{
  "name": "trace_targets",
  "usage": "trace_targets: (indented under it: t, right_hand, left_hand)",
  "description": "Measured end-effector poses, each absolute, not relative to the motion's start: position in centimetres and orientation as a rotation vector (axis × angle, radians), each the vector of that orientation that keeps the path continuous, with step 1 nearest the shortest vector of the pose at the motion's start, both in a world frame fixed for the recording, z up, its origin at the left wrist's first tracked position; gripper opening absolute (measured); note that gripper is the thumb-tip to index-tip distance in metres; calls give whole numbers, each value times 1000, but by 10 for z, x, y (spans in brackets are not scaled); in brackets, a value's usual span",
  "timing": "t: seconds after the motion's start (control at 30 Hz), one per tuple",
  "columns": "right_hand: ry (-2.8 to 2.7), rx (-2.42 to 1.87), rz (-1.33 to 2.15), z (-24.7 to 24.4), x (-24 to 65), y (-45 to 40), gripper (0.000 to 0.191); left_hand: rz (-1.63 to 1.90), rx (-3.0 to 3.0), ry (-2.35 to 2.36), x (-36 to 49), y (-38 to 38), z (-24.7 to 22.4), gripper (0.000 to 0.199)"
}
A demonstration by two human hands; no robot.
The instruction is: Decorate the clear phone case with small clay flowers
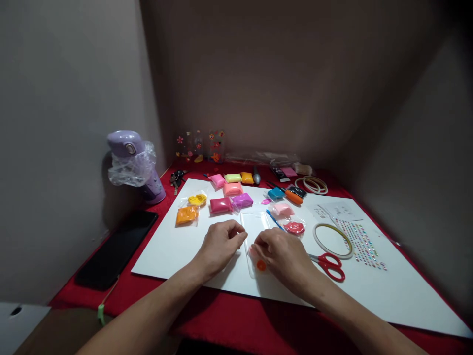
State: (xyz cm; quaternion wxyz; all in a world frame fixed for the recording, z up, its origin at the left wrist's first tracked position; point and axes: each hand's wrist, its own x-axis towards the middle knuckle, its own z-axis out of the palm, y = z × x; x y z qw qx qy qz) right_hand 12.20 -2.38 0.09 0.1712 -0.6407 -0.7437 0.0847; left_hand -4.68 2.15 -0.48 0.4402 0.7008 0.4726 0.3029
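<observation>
A clear phone case (254, 219) lies on the white board (158, 256), partly covered by my right hand. An orange round piece of clay (261, 266) sits at its lower end. My left hand (221, 245) is beside the case's left edge, thumb and fingertips pinched together; what they hold, if anything, is too small to name. Over the case's right side, my right hand (284, 254) has its fingers curled together, with a faint pinkish spot at the fingertips that I cannot make out. Beyond the hands are packets of red clay (294, 228), purple clay (242, 200) and crimson clay (220, 205).
Red-handled scissors (330, 266) lie right of my right wrist, near a tape roll (333, 240) and a gem sticker sheet (364, 246). To the left are orange clay (187, 215), a black phone (117, 249) and a purple bottle (127, 144). Decorated cases (216, 146) lean at the back wall.
</observation>
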Motion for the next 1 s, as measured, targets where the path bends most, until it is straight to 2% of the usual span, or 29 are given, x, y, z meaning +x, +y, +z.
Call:
trace_targets:
  t: [0.47,0.7,0.83,1.0]
  right_hand:
    - [-2187,-1807,48,-3,118,-23,9]
    - [-2138,-1767,82,3,125,-26,7]
    - [-2052,-1532,102,9,139,-31,12]
    - [-2065,-1188,-37,3,160,-37,23]
  left_hand:
    - [712,1885,1211,-46,19,-3,14]
    - [703,1972,1202,-47,17,-1,13]
    - [653,2109,1145,-46,15,3,15]
    - [624,2196,1168,-45,15,4,16]
